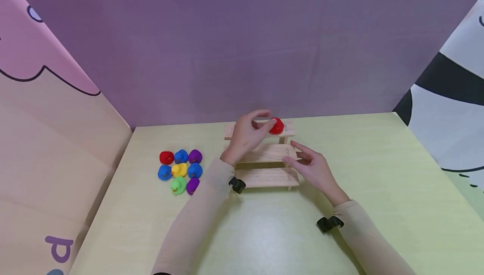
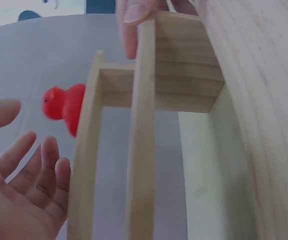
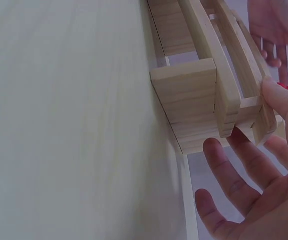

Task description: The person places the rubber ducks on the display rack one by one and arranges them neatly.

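A three-tier wooden stand (image 1: 268, 177) stands on the table. On the right part of its top tier sits a red rubber duck (image 1: 277, 126). My left hand (image 1: 247, 135) is beside this duck; the left wrist view shows a gap between the loosely spread fingers (image 2: 48, 152) and the red duck (image 2: 73, 107). At the right end of the middle tier, my right hand (image 1: 314, 169) holds the stand's edge. Its thumb (image 3: 280, 95) lies on one side of the wood, with the index finger at the other side; the remaining fingers are spread.
To the left of the stand, several rubber ducks sit grouped on the table (image 1: 124, 224), among them a red duck (image 1: 166, 157), a yellow duck (image 1: 179, 170) and a green duck (image 1: 178, 185). A purple wall (image 1: 242, 48) rises behind the table.
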`<state>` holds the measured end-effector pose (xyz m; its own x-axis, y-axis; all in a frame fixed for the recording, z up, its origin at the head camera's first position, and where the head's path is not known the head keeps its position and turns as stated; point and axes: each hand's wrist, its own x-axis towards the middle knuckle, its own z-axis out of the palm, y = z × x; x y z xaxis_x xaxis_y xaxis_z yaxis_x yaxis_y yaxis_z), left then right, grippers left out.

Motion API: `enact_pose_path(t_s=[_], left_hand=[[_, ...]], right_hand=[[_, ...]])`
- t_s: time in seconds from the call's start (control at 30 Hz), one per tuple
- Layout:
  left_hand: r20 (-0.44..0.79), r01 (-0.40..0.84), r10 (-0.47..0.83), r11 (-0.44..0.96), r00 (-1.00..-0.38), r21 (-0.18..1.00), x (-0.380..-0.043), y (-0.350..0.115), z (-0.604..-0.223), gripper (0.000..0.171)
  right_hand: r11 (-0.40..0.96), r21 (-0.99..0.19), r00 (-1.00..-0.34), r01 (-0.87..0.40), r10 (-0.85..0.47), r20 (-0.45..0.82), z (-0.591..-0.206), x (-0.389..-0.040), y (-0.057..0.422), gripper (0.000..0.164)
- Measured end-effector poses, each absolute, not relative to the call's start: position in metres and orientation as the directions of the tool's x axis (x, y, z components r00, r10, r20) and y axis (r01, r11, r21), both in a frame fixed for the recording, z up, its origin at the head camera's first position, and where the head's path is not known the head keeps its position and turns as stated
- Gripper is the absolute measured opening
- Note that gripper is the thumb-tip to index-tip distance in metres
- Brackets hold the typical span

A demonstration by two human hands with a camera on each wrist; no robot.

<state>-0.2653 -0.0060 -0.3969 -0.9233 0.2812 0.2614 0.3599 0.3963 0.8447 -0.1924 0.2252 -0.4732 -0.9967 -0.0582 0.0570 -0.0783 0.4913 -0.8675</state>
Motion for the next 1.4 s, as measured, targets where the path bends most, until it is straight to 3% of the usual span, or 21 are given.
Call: enact_pose_path(t_s=[0.6, 1.4], left_hand=[[0.339, 0.377, 0.164, 0.369, -0.926, 0.85, -0.228, -0.082, -0.418, 0.026], [0.262, 0.247, 0.036, 0.482, -0.964, 0.841, -0.197, -0.166, -0.44, 0.022]], right_hand=[[0.492, -0.867, -0.996, -0.08, -0.062, 0.057, -0.473, -0.191, 0.225, 0.072], [0.472, -0.88, -0.998, -0.06, -0.055, 0.038, -0.474, -0.192, 0.228, 0.073]])
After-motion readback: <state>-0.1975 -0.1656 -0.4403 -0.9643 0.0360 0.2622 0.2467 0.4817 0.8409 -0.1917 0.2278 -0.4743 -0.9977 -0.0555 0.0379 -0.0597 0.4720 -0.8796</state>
